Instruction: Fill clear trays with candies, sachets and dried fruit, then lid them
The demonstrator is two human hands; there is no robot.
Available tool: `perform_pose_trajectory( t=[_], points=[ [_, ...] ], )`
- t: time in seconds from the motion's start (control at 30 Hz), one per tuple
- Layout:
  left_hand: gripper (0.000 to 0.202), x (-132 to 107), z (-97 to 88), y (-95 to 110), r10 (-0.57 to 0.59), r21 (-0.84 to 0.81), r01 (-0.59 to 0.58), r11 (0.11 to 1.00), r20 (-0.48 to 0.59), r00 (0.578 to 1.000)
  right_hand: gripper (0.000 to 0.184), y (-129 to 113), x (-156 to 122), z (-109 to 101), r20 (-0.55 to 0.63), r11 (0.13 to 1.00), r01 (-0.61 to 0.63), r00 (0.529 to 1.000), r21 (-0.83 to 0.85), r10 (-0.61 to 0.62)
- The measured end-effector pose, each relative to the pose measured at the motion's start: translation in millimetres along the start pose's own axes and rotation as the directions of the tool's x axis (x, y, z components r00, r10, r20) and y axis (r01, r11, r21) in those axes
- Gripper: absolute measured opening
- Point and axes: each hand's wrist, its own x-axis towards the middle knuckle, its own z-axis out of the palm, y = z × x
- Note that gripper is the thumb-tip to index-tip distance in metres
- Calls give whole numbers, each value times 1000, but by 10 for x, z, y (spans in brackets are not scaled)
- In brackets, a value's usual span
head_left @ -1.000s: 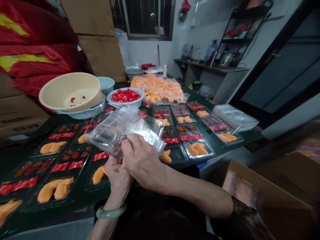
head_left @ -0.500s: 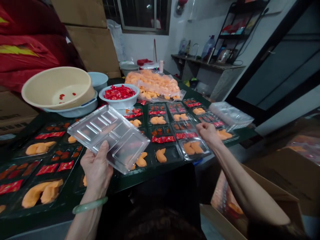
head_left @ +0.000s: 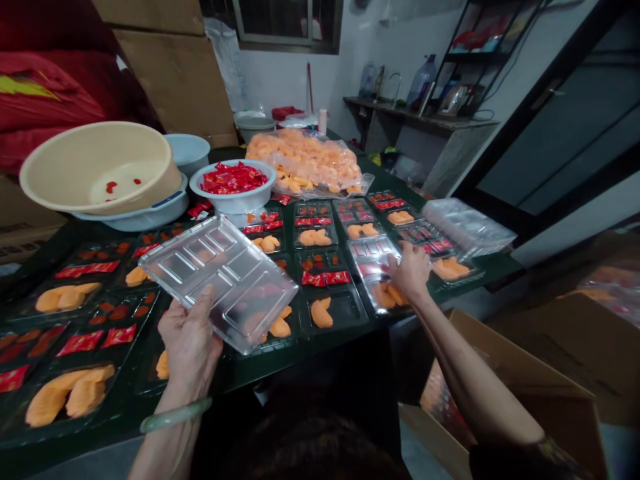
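Note:
My left hand point(head_left: 193, 337), a green bangle on its wrist, grips a clear plastic lid point(head_left: 225, 280) by its near edge and holds it tilted above the trays. My right hand point(head_left: 413, 270) has its fingers apart and rests at the right edge of a lidded tray point(head_left: 373, 257); orange pieces show through its clear cover. Just left of that, an open black tray point(head_left: 347, 310) carries one orange curved piece point(head_left: 321, 312) and two red packets point(head_left: 325, 278). Whether the left hand holds one lid or a stack, I cannot tell.
Rows of filled trays point(head_left: 83, 340) spread over the dark green table. Behind stand a cream basin point(head_left: 95, 157), a bowl of red packets point(head_left: 233, 190) and a large bag of orange pieces point(head_left: 305, 160). Stacked clear lids point(head_left: 467, 223) lie right; below is an open cardboard box point(head_left: 530, 373).
My right hand has gone from closed to fingers apart and shifted slightly left over the lidded tray. The left hand still holds its lid in nearly the same place. The view has shifted slightly.

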Motion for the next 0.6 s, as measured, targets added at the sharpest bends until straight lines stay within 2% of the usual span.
perform_pose_trajectory(
  t=[0.07, 0.13, 0.2, 0.27, 0.37, 0.5, 0.6],
  points=[
    [14, 4, 0, -1, -8, -7, 8, 1000, 4, 1000, 52, -65, -128, 17, 2, 987, 161, 987, -18, -161],
    [16, 15, 9, 10, -32, -35, 32, 999, -11, 999, 54, -108, -228, 47, 82, 946, 317, 946, -62, -312],
    [16, 37, 22, 29, -110, -74, 108, 991, -35, 993, 54, -103, -256, 81, 166, 910, 400, 910, -109, -380],
    [11, 65, 33, 45, -245, -128, 235, 963, -65, 967, 54, -53, -204, 108, 200, 903, 406, 905, -140, -376],
    [6, 98, 36, 41, -417, -204, 397, 895, -63, 907, 53, 44, -64, 122, 241, 905, 402, 900, -137, -363],
    [7, 80, 24, -12, -464, -256, 465, 847, 68, 883, 50, 119, 36, 98, 284, 904, 406, 890, -132, -358],
    [16, 16, 33, -56, -484, -341, 521, 782, 193, 853, 49, 80, 29, -38, 298, 910, 396, 889, -121, -347]
  ],
)
